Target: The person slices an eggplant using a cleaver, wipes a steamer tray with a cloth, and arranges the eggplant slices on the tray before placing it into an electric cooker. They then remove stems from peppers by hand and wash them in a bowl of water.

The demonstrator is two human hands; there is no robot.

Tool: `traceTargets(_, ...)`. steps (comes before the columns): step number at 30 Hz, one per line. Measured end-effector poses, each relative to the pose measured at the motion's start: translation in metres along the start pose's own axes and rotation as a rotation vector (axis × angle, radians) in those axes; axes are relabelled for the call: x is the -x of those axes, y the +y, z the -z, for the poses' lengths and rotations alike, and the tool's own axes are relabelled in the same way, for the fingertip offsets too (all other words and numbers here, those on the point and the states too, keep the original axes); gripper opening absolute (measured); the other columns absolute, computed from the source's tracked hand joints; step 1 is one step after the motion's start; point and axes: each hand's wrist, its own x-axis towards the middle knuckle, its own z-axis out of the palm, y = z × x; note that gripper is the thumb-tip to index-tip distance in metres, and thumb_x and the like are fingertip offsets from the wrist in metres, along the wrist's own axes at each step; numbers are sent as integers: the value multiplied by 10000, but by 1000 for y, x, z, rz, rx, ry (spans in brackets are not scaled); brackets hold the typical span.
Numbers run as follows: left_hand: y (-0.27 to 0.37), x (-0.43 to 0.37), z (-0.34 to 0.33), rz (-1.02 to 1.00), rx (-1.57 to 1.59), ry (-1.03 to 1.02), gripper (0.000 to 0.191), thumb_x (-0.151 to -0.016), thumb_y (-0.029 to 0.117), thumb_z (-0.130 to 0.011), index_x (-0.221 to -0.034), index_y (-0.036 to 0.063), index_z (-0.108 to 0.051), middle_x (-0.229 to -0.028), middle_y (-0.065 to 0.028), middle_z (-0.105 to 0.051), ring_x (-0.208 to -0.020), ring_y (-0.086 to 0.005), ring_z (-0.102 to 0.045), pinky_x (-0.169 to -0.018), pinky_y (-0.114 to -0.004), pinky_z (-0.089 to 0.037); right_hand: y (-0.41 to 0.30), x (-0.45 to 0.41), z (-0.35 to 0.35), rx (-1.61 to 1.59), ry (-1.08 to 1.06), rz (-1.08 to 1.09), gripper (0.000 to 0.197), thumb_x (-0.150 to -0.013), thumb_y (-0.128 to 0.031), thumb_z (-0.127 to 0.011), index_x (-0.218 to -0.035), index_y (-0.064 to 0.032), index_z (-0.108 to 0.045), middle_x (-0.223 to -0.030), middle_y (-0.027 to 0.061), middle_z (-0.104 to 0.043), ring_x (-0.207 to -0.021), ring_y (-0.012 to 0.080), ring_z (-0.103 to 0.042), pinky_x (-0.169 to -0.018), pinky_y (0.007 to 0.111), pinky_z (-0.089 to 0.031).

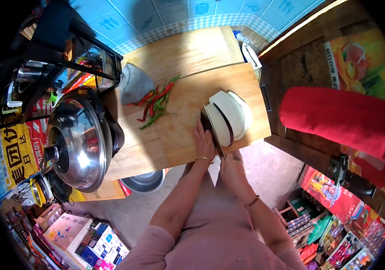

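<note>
My right hand [232, 170] grips the handle of a kitchen knife [220, 151], whose blade points away from me. Along the blade's right side lie broad, pale slices of what looks like eggplant [235, 116], with dark purple skin at an edge. My left hand [205, 141] is on the left of the blade, its fingertips against a dark surface; whether that is the blade or eggplant skin I cannot tell. Beneath both is a wooden cutting board [185, 138]. Several red and green chili peppers [158, 104] lie loose to the left of my left hand.
A grey cloth-like or plastic item [135, 84] lies behind the peppers. At left stands a lidded metal pot [77, 145] beside a black rack [88, 67]. A red padded object [337, 121] is on the right. Below the counter's front edge sits a grey basin [145, 180].
</note>
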Motion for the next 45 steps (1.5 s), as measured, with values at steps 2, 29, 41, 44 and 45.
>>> traceTargets(2, 3, 0, 1, -35, -105, 40, 554, -905, 250, -346, -1377, -2, -203, -1258, -299, -332, -1114, -428, -367, -976, -443, -285, -4, -12, 3, -13, -14, -9, 219, -876, -131, -442, -934, 79, -468, -660, 261, -580, -670, 415, -583, -632, 480, -450)
traceTargets(29, -4, -1, 18, 21, -104, -26, 500, -920, 245, -320, -1346, -14, -287, -1369, -262, -283, -1244, -410, -290, -1044, -416, -226, 37, -33, -17, -151, 52, 16, 195, -881, -156, -473, -878, 32, -522, -620, 197, -581, -513, 352, -570, -454, 392, -440)
traceTargets(41, -5, 51, 89, 273, 63, 105, 331, -926, 196, -434, -1138, -43, -521, -1067, -165, -569, -988, -237, -542, -876, -309, -409, 52, -128, 99, 270, 308, 584, 562, -745, 46, -485, -1284, -92, -404, -1014, 191, -543, -853, 379, -557, -744, 438, -466)
traceTargets(44, -39, 133, 124, 351, 111, 237, 340, -930, 225, -441, -1119, -42, -534, -967, -122, -615, -886, -172, -584, -806, -272, -452, 66, -170, 91, 481, 189, 472, 488, -780, -20, -469, -1251, -146, -442, -1114, 186, -526, -983, 380, -527, -797, 442, -455)
traceTargets(45, -49, 171, 143, 406, 42, 241, 343, -931, 234, -443, -1120, -36, -537, -942, -105, -627, -847, -155, -598, -773, -264, -471, 72, -175, 86, 473, 170, 540, 509, -770, -32, -479, -1264, -149, -439, -1182, 187, -507, -1050, 373, -506, -859, 421, -436)
